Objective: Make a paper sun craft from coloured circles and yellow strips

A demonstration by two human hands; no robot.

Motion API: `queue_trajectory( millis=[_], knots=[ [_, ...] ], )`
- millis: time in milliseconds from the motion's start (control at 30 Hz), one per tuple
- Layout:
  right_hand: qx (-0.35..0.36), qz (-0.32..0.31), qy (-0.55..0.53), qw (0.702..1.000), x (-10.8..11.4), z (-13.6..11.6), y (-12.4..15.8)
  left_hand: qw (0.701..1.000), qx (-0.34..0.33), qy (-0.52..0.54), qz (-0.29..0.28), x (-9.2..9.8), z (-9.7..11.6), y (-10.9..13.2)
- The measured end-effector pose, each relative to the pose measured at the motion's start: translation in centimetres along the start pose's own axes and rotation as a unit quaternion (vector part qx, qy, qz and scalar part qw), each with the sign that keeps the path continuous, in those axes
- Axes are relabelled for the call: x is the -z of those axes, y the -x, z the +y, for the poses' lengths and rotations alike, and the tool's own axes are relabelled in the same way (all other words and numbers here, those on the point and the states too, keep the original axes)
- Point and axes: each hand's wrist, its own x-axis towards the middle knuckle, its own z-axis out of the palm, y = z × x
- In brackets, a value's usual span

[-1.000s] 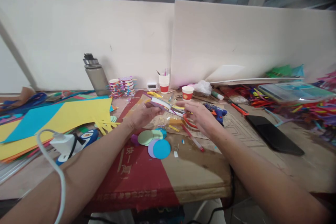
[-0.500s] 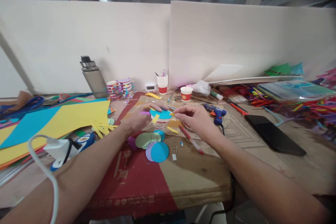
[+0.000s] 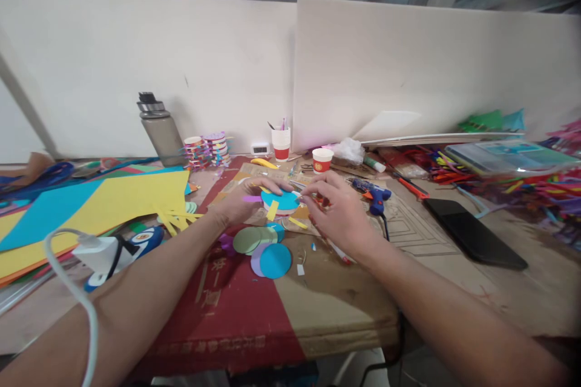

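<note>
Head view, centre: left hand (image 3: 241, 201) pinches the disc (image 3: 282, 200), apparently to steady its edge beside the right hand (image 3: 340, 211), whose grip's closure cannot be told.

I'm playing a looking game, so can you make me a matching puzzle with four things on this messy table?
Things:
1. blue-topped disc
2. bottle
3. phone
4. glue gun

Clues:
A. black, lying flat
B. held in the left hand
C. blue, with a cord
D. grey, with a black cap

Pairs: 1-B, 2-D, 3-A, 4-C
</note>
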Motion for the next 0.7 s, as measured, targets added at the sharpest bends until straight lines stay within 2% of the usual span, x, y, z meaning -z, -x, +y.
queue_trajectory(
  millis=[200,400,600,700],
  knots=[
    [0.040,-0.008,0.018,0.999,-0.18,-0.02,0.22,1.000,0.013,0.005,0.006,0.15,-0.08,0.00],
    [0.048,-0.021,0.009,0.999,-0.21,-0.04,0.24,1.000,0.024,0.002,0.014,-0.20,0.43,0.12],
    [0.029,-0.057,-0.011,0.998,0.19,-0.55,0.18,0.999,0.009,-0.026,0.021,-0.26,0.50,-0.13],
    [-0.029,-0.070,-0.063,0.995,0.54,-0.69,-0.10,0.998,0.013,-0.058,0.026,-0.18,0.52,-0.14]
  ],
)
